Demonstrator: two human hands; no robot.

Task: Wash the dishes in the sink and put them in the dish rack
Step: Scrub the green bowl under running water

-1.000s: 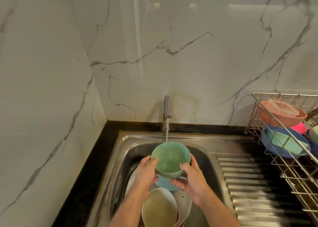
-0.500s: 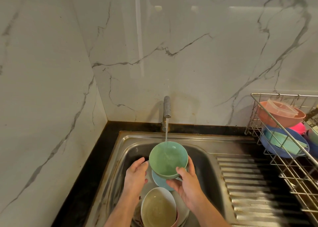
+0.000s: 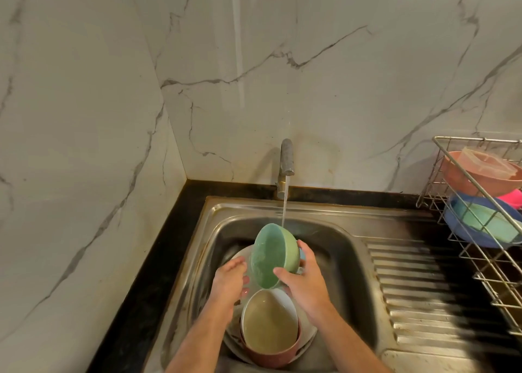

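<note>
Green bowl (image 3: pixel 275 255) tilts, seemingly within right-hand grip (image 3: pixel 306 281).

Two hands (image 3: pixel 306 285), three sink bowls (image 3: pixel 275 252), one tap (image 3: pixel 285 160), one rack (image 3: pixel 477 225)

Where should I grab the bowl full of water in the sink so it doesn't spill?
Hold the water-filled bowl by its rim with both hands, one from the left and one from the right, and lift it level. It sits upright inside a pink bowl, so its lower wall is hidden and only the rim is free.
</note>
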